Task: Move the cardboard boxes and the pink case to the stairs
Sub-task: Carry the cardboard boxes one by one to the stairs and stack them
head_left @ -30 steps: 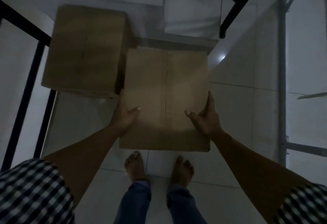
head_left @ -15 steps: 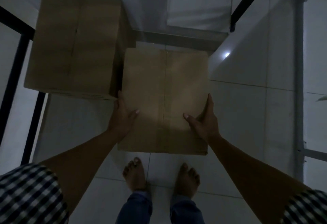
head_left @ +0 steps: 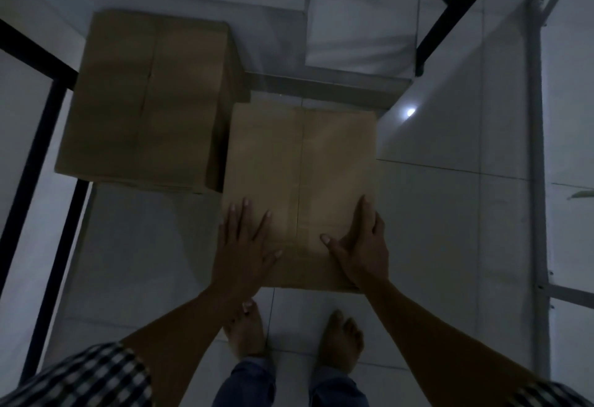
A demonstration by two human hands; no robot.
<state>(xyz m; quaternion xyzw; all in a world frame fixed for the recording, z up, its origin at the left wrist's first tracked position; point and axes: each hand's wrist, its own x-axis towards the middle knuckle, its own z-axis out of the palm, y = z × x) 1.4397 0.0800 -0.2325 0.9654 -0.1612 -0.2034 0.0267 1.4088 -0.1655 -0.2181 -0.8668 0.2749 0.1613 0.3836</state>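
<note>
Dim, bluish, soft wide-angle view

One head-worn view looks steeply down. It sits close above both forearms, a cardboard box (head_left: 300,188) and tiled floor (head_left: 450,229).

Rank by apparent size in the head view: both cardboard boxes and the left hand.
1-2. Left box and right box: too alike, and different heights skew it.
3. Left hand: clearly smallest.

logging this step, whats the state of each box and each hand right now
nearer cardboard box: flaps closed, on the tiled floor, beside the other box
farther cardboard box: flaps closed, untouched
left hand: open, fingers spread flat on the nearer box's top
right hand: gripping the nearer box's right edge, thumb on top
</note>
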